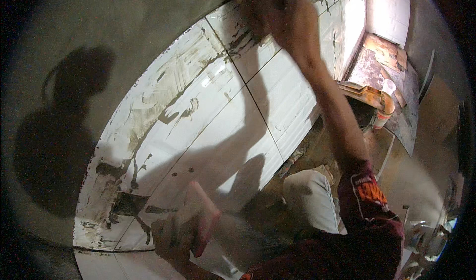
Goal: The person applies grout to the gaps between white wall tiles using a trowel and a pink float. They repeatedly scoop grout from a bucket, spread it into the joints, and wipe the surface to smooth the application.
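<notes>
White wall tiles [218, 116], with dark joints between them, carry smears of grey-brown grout or cement, thickest along the curved left edge. My right hand [277, 7] is raised to the top of the tiling, fingers curled around something dark and yellowish that is mostly hidden and cut off by the frame. Low on the left, my left hand [176, 233] grips a pink, flat, sponge-like block [206, 223], blurred by motion. It is close to the tiles; whether the block touches them I cannot tell.
Bare grey wall [144, 27] borders the tiles, bearing my shadow. My knee in pale trousers [310, 198] is below. Right of my arm an orange pipe elbow [384, 101] stands by a stained board [382, 62]. Shiny round items [424, 240] lie at lower right.
</notes>
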Demonstrator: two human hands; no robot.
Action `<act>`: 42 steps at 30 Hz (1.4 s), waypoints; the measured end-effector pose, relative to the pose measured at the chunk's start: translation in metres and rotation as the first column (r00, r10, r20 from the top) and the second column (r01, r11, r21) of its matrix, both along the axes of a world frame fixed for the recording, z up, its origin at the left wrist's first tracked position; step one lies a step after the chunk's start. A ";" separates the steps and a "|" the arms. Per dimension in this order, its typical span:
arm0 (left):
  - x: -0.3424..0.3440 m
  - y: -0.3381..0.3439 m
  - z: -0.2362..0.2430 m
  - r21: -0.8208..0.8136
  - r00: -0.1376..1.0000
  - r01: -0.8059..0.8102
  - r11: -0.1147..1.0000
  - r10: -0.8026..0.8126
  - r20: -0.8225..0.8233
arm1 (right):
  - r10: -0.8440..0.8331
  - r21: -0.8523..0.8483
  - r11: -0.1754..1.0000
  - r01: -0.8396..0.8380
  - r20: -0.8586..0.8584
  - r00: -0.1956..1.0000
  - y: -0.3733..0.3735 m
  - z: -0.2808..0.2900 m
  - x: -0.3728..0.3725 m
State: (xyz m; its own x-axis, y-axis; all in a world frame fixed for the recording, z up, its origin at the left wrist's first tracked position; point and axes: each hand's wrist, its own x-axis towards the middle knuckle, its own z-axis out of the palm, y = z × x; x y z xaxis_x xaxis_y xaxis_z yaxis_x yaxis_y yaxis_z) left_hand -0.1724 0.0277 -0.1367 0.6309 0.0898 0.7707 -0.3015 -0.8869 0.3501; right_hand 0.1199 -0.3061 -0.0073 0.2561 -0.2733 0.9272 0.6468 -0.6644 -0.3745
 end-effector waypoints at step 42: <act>0.260 -0.270 0.232 0.890 0.869 -0.309 0.335 -0.282 0.407 | 0.538 0.626 -0.425 -0.653 0.756 0.374 0.033 -0.195 -0.046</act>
